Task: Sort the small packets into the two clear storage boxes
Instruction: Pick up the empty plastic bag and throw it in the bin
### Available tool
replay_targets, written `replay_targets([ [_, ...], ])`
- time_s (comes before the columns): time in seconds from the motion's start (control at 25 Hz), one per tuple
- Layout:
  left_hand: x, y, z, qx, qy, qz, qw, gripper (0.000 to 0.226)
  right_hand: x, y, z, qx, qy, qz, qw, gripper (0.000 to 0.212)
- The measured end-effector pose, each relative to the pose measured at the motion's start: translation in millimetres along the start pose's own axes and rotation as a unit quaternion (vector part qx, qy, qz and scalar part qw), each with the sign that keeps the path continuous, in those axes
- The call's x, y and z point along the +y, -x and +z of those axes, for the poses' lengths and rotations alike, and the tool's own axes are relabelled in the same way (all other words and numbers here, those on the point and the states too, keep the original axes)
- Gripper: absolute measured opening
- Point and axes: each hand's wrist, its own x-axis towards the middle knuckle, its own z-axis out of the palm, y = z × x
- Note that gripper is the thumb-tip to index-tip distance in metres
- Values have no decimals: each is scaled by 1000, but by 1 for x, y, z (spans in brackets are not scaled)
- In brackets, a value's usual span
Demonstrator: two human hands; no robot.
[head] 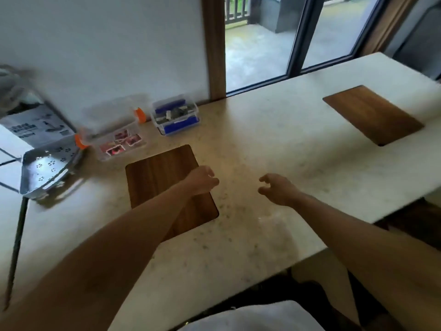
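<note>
Two clear storage boxes stand at the back left of the counter near the wall. The box with orange latches [112,137] holds pink packets [120,143] under its lid. To its right, the box with blue latches [175,114] holds dark packets. Both lids are on. My left hand [202,180] hovers over the right edge of a wooden board, fingers loosely curled, holding nothing. My right hand [276,188] hovers over the bare counter, fingers loosely curled and empty. Both hands are well short of the boxes.
A wooden board [164,177] lies inset in the pale counter [274,139], a second wooden board [372,114] at the far right. A perforated metal tray [47,168] and a printed carton [35,127] sit at the left. A window is behind the counter.
</note>
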Motion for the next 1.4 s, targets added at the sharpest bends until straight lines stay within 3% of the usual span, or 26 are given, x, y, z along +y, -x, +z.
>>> replay_targets([
  [0.16,27,-10,72,-71,-12,14,997,16,57,46,42,-29,-36,91,995,50],
  [0.36,47,-20,151,-131,-33,2,991,49,95,85,72,24,-45,185,981,54],
  [0.56,64,-19,198,-111,10,-18,994,47,114,110,95,33,-81,217,972,55],
  [0.68,65,-14,215,-143,75,-38,986,37,123,122,106,109,-115,272,949,57],
  [0.76,65,-10,221,-177,111,-46,977,34,128,130,108,156,-185,338,909,62],
  [0.84,69,-2,227,-219,145,-49,964,33,133,146,112,157,-302,410,846,74],
  [0.96,77,19,242,-268,189,-35,944,30,135,178,126,149,-546,441,696,85],
  [1.04,85,32,256,-289,188,-16,939,23,138,201,136,181,-623,435,624,75],
  [1.16,97,52,281,-319,147,5,936,10,151,237,146,228,-639,443,586,60],
  [1.4,115,80,362,-377,53,-33,924,10,206,306,175,218,-627,490,566,67],
])
